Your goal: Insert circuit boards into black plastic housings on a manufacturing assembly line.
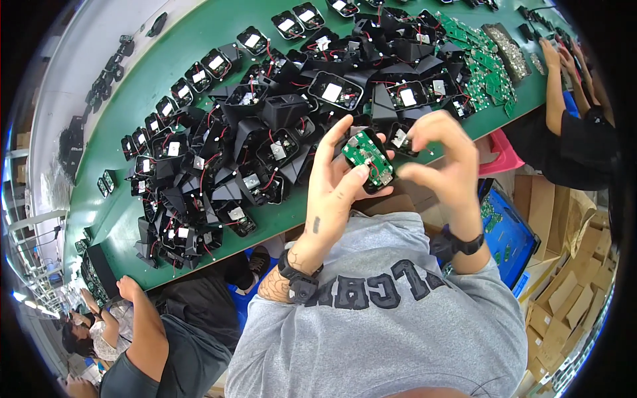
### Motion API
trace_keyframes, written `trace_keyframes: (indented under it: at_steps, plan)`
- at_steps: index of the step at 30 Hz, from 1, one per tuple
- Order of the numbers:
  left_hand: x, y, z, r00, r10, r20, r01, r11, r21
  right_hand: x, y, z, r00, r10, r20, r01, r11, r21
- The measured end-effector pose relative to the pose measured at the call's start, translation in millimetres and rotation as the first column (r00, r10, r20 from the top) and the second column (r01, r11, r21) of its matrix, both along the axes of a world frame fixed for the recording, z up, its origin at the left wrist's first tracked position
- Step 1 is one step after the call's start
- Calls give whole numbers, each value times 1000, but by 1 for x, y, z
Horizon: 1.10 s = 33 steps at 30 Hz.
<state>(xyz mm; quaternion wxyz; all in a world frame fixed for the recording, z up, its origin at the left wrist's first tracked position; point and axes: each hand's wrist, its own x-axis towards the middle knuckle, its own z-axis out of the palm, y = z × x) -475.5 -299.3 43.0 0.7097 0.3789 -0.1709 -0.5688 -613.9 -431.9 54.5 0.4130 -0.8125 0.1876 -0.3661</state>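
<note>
My left hand (pixel 330 192) is closed around a small black plastic housing with a green circuit board (pixel 366 156) set in its open side. The thumb presses on the board, and short red wires show near its middle. To the right of it, my right hand (pixel 452 158) is raised with thumb and forefinger bent and apart; it is slightly blurred and I see nothing in it. Just beyond my hands lies another black housing (pixel 398 137) with a white part inside. Each of my wrists wears a dark strapped device.
Black housings (pixel 279 113) with red wires crowd the green table (pixel 109 219). Green circuit boards (pixel 488 76) are heaped at the far right beside a tray of small metal parts (pixel 507 52). Co-workers sit to both sides. A blue bin (pixel 507 232) and cardboard boxes (pixel 570 292) stand at right.
</note>
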Motion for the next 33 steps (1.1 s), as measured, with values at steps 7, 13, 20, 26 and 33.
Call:
trace_keyframes:
  at_steps: [7, 13, 20, 26, 33]
  plan:
    - [8, 4, 0, 983, -182, -21, 183, 982, 42, 6, -14, 24, 898, 403, -176, -433, 880, -195]
    - [9, 2, 5, 979, -195, -57, 198, 979, 52, 5, -15, 26, 886, 402, -232, -452, 862, -231]
    - [13, 2, 5, 976, -218, 5, 218, 976, 12, -2, -11, 24, 949, 274, -156, -312, 888, -338]
    - [12, -2, 1, 934, -188, 303, 195, 981, 9, 0, -10, 12, 959, 283, -36, -274, 879, -390]
    - [4, -1, 2, 876, -113, 469, 107, 993, 41, 1, -4, 14, 967, 252, 44, -210, 882, -422]
